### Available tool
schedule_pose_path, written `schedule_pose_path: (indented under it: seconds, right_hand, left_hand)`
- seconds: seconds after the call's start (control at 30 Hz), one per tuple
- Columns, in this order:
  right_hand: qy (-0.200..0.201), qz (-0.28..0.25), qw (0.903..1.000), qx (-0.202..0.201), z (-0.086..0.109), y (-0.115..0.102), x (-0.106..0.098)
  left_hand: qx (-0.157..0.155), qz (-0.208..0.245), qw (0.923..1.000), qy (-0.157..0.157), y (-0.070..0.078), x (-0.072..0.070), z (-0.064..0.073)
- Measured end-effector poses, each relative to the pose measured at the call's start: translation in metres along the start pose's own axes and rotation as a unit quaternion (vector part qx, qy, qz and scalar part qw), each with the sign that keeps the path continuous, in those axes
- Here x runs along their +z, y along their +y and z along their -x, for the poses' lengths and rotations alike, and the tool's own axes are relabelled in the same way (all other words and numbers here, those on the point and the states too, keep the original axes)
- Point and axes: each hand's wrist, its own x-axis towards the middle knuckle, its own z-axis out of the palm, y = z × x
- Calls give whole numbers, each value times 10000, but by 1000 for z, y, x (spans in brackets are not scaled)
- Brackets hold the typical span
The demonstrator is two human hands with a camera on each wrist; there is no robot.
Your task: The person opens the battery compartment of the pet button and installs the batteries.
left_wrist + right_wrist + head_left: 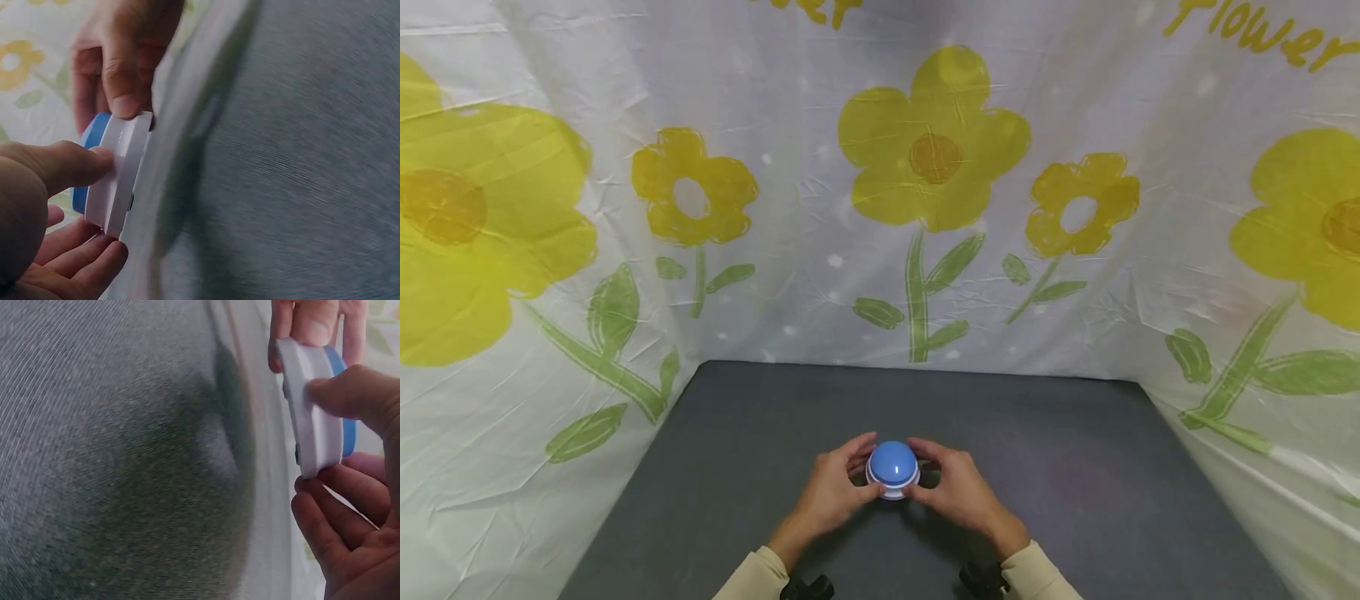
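A round push button [892, 463] with a glossy blue dome and a stepped white base is between my two hands, dome up. My left hand [838, 487] grips its left side, thumb on the near side of the white base and fingers round the far side. From the right, my right hand [958, 490] holds it the same way. In the left wrist view the white base [115, 178] shows a small dark foot under its rim. Dark feet also show under the base [320, 434] in the right wrist view, close over the table.
The dark grey table [760, 417] spreads out around the hands. A white cloth curtain [805, 283] printed with yellow flowers hangs along the table's back and both sides. Shadows of the hands fall on the tabletop.
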Motion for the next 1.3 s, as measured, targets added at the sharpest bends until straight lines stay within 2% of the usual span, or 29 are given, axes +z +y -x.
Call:
schedule_pose_path:
  seconds: [0.2, 0.37, 0.63, 1.0, 1.13, 1.3]
  right_hand:
    - [-87, 337, 9994, -21, 4, 7, 9]
    - [-121, 475, 9988, -76, 4, 7, 12]
    - [-196, 884, 9959, -50, 6, 8, 15]
    - [-251, 941, 9952, -35, 8, 6, 17]
    - [-67, 1160, 9932, -31, 9, 5, 11]
    - [451, 1662, 9849, -168, 7, 1, -12]
  left_hand:
    - [124, -537, 9985, -14, -8, 7, 7]
    - [67, -732, 9973, -29, -12, 10, 9]
    - [73, -1325, 9911, 46, -15, 13, 13]
    - [243, -1808, 9832, 75, -15, 13, 16]
    - [187, -2028, 9787, 252, -11, 9, 17]
    - [-92, -2209, 9723, 755, -2, -9, 13]
